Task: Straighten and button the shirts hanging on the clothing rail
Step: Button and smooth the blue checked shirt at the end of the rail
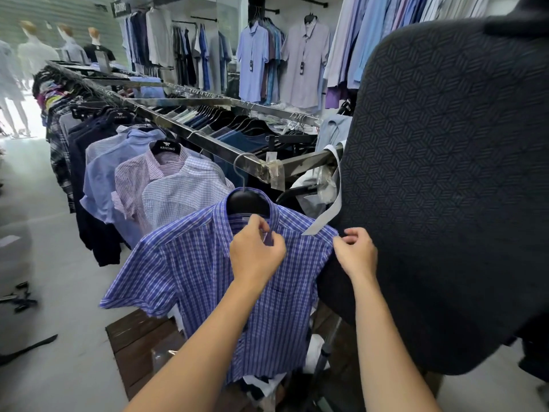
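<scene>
Centrally, left hand (257, 251) pinched checked shirt (184, 263) at collar, right hand (356, 252) at shoulder, each grip tight; buttoning apparently next.

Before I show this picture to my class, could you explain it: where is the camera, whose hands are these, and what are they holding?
No machine is involved. The camera sits on a person's head and looks forward and down, so the two bare arms are the wearer's own. The place is a clothes shop. A blue checked shirt hangs on a black hanger at the end of a metal rail. The left hand pinches the shirt front just below the collar. The right hand grips the shirt's shoulder. More shirts hang along the rail, and a dark patterned garment fills the right side.
</scene>
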{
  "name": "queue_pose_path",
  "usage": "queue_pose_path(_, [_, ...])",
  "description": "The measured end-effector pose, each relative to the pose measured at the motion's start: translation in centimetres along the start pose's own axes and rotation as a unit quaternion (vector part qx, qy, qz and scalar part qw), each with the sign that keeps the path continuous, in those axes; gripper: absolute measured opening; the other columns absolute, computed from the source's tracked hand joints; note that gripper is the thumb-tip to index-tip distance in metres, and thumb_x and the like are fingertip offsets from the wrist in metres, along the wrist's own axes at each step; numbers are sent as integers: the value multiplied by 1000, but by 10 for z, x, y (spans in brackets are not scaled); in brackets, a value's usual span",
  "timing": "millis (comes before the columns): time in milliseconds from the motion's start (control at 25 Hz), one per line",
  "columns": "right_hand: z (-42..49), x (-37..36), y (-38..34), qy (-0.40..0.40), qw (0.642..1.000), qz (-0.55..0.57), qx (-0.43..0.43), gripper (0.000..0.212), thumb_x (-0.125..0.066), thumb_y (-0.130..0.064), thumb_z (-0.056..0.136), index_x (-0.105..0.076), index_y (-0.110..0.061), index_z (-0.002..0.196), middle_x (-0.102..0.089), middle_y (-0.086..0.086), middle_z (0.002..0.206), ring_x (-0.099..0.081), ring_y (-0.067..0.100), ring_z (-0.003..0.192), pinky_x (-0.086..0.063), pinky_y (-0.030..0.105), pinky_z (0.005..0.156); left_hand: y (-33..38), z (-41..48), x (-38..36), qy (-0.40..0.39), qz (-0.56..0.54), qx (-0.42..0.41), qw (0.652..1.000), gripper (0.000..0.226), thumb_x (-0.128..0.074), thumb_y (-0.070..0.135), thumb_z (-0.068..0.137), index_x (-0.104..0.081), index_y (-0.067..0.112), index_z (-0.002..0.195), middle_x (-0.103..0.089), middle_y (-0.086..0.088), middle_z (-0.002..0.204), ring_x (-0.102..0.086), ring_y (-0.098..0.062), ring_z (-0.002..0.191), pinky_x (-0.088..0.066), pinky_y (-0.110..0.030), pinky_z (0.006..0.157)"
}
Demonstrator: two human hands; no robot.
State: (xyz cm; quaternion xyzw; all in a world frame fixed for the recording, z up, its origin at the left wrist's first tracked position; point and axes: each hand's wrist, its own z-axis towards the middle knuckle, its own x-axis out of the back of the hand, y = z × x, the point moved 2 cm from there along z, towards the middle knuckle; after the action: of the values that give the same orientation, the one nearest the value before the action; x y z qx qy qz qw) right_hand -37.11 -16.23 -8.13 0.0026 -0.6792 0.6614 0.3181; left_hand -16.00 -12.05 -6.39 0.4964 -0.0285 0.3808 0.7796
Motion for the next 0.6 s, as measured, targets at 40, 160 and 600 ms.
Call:
queue_pose_path(40, [4, -4, 1, -40, 999, 6, 14, 41, -65, -22, 85, -59, -22, 125, -64, -10, 111, -60, 16, 101, -46, 32, 85, 5, 0, -4, -35, -2, -39, 999, 14, -64, 19, 78, -50, 20, 77, -47, 9, 57, -45, -9, 49, -33, -22, 50])
queue_pose_path(160, [14, -14, 7, -127, 990, -23, 56, 61, -60, -10, 86, -48, -22, 144, -63, -4, 125, -57, 15, 103, -39, 28, 86, 23, -2, -17, -170, 25, -178, 969, 9, -63, 19, 71, -56, 22, 75, -51, 9, 61, -50, -8, 58, -45, -29, 57])
queue_pose_path(600, [-7, 13, 47, -195, 952, 214, -101, 24, -45, 9, 95, -56, -10, 106, -71, 12, 87, -69, 24, 81, -55, 36, 85, 99, 13, -77, -401, 265, -357, 801, 44, -66, 11, 80, -58, 9, 124, -58, -11, 118, -59, -30, 108, -50, -38, 86])
